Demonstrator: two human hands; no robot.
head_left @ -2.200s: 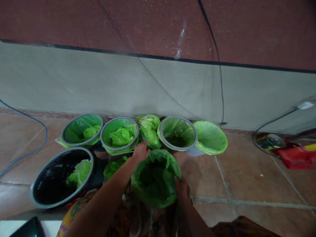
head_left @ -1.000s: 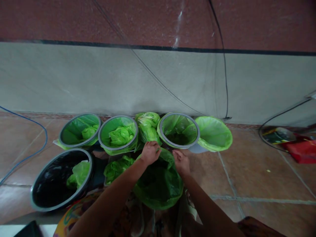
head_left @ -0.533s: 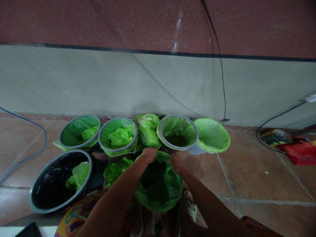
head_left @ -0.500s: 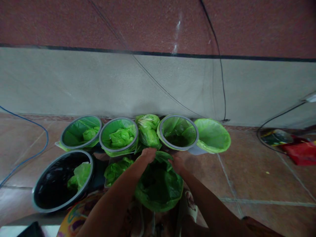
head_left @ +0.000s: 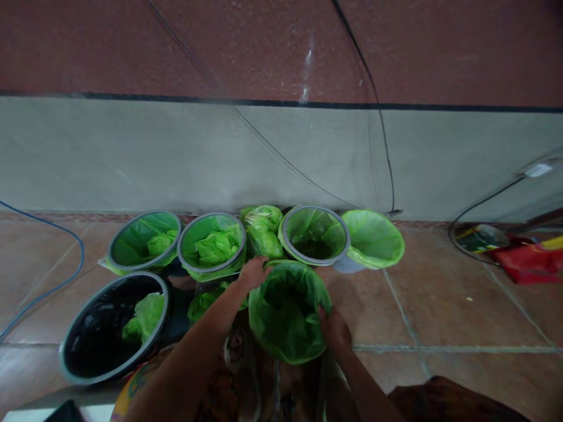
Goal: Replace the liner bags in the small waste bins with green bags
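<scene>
A bin lined with a green plastic bag [head_left: 288, 346] stands between my feet, its mouth facing up toward me. My left hand [head_left: 254, 273] is closed on the bag's edge at the far left of the rim. At the right of the rim, my right hand [head_left: 336, 329] grips the liner, its thumb over the edge. The bag is folded over the rim all round, and the bin itself is hidden under it. Just beyond stand a grey-rimmed bin with a green liner [head_left: 315, 258] and a bundle of green bags [head_left: 264, 231].
Along the wall stand two more grey-rimmed lined bins [head_left: 213, 271] [head_left: 145, 266] and a pale lined bin [head_left: 373, 240] at the right. A large black bin [head_left: 65, 351] sits at front left. A blue cable [head_left: 79, 258] and a red bag [head_left: 528, 264] lie on the floor.
My right hand has moved from the far rim round to the bin's right side. My left hand has shifted slightly left, and the bag's mouth is now spread wider and rounder.
</scene>
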